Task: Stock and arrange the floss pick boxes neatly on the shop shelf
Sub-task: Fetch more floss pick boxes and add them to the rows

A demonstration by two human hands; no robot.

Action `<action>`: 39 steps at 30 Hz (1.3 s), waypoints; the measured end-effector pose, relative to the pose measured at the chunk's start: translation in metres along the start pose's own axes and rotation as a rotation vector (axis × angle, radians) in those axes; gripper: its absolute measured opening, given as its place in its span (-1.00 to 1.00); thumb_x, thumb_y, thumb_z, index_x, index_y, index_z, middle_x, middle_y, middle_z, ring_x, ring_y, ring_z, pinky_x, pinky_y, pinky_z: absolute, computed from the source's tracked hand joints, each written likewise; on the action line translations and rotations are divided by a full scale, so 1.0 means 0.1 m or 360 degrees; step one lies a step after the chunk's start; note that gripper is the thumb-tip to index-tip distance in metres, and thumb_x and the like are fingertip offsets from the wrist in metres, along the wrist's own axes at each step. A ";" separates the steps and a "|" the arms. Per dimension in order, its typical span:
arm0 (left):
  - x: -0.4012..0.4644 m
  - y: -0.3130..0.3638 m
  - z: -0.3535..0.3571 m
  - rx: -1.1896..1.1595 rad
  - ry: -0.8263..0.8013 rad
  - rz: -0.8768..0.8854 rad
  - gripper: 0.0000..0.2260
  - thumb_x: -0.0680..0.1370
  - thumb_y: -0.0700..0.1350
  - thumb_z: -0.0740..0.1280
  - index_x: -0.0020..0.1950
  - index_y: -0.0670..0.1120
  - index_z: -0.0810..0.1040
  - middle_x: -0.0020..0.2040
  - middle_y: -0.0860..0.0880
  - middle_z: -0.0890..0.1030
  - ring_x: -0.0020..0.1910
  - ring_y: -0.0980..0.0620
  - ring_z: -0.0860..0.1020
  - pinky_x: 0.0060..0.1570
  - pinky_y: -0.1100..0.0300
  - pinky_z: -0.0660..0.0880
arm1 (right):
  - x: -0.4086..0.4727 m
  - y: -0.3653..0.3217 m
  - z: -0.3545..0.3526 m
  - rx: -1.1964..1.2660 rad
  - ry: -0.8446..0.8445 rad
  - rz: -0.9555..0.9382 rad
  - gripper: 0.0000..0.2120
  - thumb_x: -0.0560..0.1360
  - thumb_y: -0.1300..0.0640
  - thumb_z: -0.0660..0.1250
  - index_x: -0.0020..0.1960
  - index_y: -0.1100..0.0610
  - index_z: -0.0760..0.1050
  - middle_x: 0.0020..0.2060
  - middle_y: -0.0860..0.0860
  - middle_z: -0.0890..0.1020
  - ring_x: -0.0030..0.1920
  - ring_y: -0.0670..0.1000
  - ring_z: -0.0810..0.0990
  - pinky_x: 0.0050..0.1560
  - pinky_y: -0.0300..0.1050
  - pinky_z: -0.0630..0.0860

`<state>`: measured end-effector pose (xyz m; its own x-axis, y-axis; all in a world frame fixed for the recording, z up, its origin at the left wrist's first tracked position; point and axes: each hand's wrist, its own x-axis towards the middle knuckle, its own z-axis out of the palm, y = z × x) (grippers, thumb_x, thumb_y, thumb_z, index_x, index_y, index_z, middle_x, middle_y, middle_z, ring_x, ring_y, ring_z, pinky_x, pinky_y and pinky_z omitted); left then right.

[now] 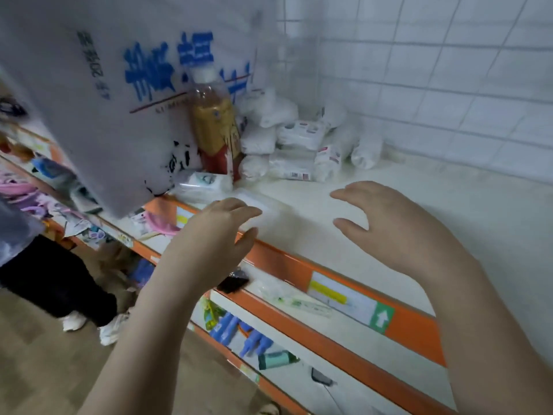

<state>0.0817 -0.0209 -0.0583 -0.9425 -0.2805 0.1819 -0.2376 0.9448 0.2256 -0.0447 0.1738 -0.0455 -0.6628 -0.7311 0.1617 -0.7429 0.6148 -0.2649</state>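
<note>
White shelf [419, 205], orange edge. Box [257, 205] lies flat near bottle [214, 127]. Left hand [215, 235] fingertips touch it, right hand [389, 223] hovers spread, empty. Best slide box square to edge.

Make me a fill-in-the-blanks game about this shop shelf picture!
1. The front edge of the top shelf is coloured ____.
2. The arrow on the green label points ____.
3. The bottle has a ____ cap.
4. The left hand and right hand are both ____.

Answers: orange; up; white; open
</note>
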 end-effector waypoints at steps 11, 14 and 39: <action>0.59 -0.92 -0.17 0.0224 -0.0071 0.0044 -0.53 0.54 0.00 0.23 0.45 0.04 0.24 0.35 0.07 0.34 0.31 0.00 0.30 0.27 0.08 0.29 | 1.24 -0.18 0.14 0.0131 0.0358 0.0624 -0.62 0.55 0.02 0.21 0.34 0.08 0.39 0.24 0.13 0.51 0.26 0.13 0.43 0.15 -0.07 0.37; 0.63 -0.99 -0.15 0.0216 -0.0101 0.0055 -0.47 0.52 -0.07 0.27 0.46 0.09 0.19 0.39 0.11 0.29 0.36 0.04 0.25 0.29 0.10 0.25 | 1.43 -0.08 0.25 0.0103 0.0289 0.0768 -0.59 0.55 0.04 0.20 0.35 0.16 0.37 0.29 0.13 0.47 0.31 0.14 0.39 0.21 -0.07 0.34; 0.83 -0.41 -0.07 0.0192 0.0304 0.0814 -0.43 0.09 -0.17 0.63 0.09 -0.11 0.62 -0.11 -0.09 0.63 -0.14 -0.17 0.60 -0.24 0.01 0.54 | 0.48 0.00 -0.07 0.0398 0.0567 0.1210 -0.47 0.46 0.03 0.32 0.40 0.02 0.31 0.30 0.00 0.45 0.28 -0.03 0.39 -0.01 -0.31 0.23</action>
<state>0.0148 -0.0840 -0.0458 -0.8880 0.2035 0.4123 0.2029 0.9781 -0.0458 -0.0773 0.1412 -0.0316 -0.9911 0.0119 0.1328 -0.0731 0.7849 -0.6154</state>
